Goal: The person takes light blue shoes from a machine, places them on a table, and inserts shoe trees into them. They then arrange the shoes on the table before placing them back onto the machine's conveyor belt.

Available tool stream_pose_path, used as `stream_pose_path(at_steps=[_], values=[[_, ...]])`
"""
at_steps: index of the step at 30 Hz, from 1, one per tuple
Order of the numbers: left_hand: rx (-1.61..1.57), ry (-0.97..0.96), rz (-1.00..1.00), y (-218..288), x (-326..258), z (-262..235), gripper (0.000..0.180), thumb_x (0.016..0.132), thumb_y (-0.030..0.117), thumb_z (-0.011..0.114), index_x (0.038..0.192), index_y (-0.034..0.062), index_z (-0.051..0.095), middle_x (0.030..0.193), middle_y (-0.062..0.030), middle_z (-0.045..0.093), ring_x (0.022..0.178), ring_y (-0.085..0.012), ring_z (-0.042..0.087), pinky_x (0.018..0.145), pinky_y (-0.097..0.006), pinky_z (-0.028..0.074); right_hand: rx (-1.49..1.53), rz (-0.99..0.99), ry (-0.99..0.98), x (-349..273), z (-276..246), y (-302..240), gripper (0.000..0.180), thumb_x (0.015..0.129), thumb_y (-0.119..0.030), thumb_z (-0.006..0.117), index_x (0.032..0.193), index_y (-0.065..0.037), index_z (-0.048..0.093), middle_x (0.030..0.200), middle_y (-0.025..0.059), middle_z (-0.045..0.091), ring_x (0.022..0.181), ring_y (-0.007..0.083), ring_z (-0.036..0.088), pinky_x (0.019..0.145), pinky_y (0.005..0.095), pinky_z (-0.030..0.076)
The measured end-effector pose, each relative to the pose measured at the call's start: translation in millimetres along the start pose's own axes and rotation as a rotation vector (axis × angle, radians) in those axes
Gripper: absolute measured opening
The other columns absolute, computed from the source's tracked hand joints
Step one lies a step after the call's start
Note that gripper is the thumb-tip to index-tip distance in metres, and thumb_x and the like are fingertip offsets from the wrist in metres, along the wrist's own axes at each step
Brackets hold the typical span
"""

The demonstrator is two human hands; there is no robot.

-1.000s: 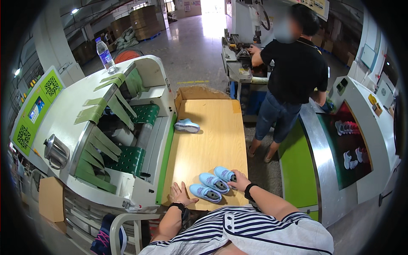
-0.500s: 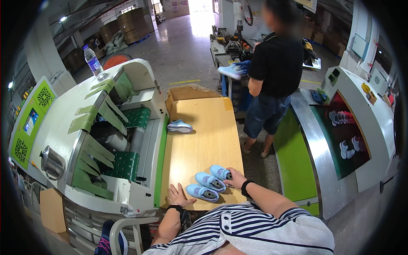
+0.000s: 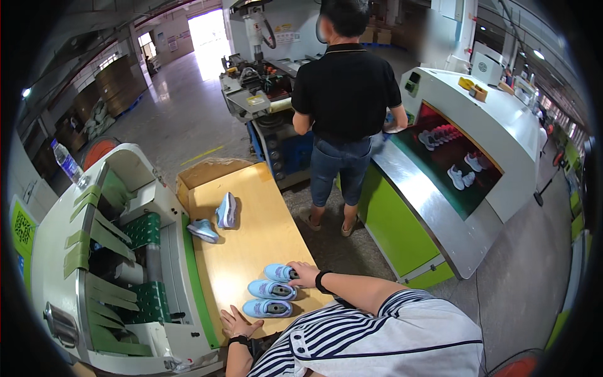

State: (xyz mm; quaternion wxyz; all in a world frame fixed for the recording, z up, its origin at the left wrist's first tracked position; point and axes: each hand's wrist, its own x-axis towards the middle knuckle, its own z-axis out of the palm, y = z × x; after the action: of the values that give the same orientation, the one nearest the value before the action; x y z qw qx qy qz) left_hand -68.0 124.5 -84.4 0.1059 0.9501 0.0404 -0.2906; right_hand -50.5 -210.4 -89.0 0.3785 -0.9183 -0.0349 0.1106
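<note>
Three light-blue shoes lie in a row at the near end of a wooden tabletop [image 3: 242, 245], their dark openings toward the right. At the far shoe [image 3: 277, 272], my right hand [image 3: 305, 274] has its fingers round the heel end. The middle shoe [image 3: 267, 289] and the near shoe [image 3: 257, 308] lie close by, touched by neither hand. My left hand [image 3: 237, 323] rests flat on the tabletop's near left corner, fingers spread and nothing in it. Farther up the table are two more blue shoes: one lying near the left edge [image 3: 203, 230] and one tipped on its side [image 3: 227, 210].
A white machine [image 3: 59, 220] with green strip curtains stands along the table's left edge. A co-worker in a black shirt [image 3: 345, 94] stands beyond the table's right side. At right, a conveyor machine [image 3: 402, 163] carries several shoes. A cardboard box [image 3: 210, 169] adjoins the table's far end.
My view has turned to the right. A second shoe now lies at the table's far end; the shoe in the co-worker's gloved hand is no longer visible there. My hands keep their places.
</note>
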Motion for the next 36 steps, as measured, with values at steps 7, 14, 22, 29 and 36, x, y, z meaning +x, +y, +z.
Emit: stream_pose_path(at_steps=[7,14,22,29,36], values=[[0.058,0.008,0.007,1,-2,5,0.139,0.059,0.074,0.076,0.158,0.0163,-0.002,0.162,-0.0244,-0.009,0.15,-0.0411,-0.005,0.114,-0.065,0.013,0.033,-0.023,0.062,-14,4,12,0.068,0.077,-0.036,0.08,0.131,-0.005,0.051,0.123,0.0215,0.06,0.115,0.0372,0.058,0.098,0.0447,0.046],[-0.015,0.095,-0.014,-12,-10,17,0.137,0.059,0.075,0.075,0.158,0.0188,-0.002,0.162,-0.023,-0.009,0.15,-0.0403,-0.005,0.114,-0.064,0.013,0.001,-0.048,0.046,-3,12,10,0.068,0.08,-0.039,0.077,0.133,-0.008,0.048,0.127,0.0212,0.057,0.12,0.0394,0.052,0.102,0.0449,0.042],[-0.041,0.004,-0.015,-3,-2,7,0.141,0.058,0.073,0.077,0.158,0.0195,-0.006,0.162,-0.0212,-0.013,0.15,-0.0378,-0.009,0.115,-0.064,0.009,0.016,0.011,0.016,-5,1,7,0.071,0.082,-0.04,0.075,0.137,-0.007,0.045,0.132,0.0224,0.053,0.123,0.0397,0.049,0.103,0.0452,0.041],[-0.032,-0.012,-0.025,-5,-5,6,0.142,0.057,0.073,0.078,0.157,0.0194,-0.007,0.162,-0.0211,-0.014,0.15,-0.038,-0.009,0.115,-0.064,0.008,0.004,-0.019,0.023,-9,6,7,0.073,0.082,-0.04,0.076,0.138,-0.007,0.043,0.13,0.0235,0.053,0.123,0.0404,0.049,0.103,0.0455,0.041],[-0.026,-0.012,-0.025,-5,-3,9,0.142,0.057,0.074,0.078,0.157,0.0196,-0.008,0.161,-0.0218,-0.014,0.15,-0.0387,-0.01,0.114,-0.066,0.007,-0.024,0.009,0.009,-9,4,4,0.072,0.082,-0.041,0.074,0.139,-0.009,0.043,0.131,0.0224,0.054,0.123,0.0404,0.049,0.103,0.0456,0.042]])
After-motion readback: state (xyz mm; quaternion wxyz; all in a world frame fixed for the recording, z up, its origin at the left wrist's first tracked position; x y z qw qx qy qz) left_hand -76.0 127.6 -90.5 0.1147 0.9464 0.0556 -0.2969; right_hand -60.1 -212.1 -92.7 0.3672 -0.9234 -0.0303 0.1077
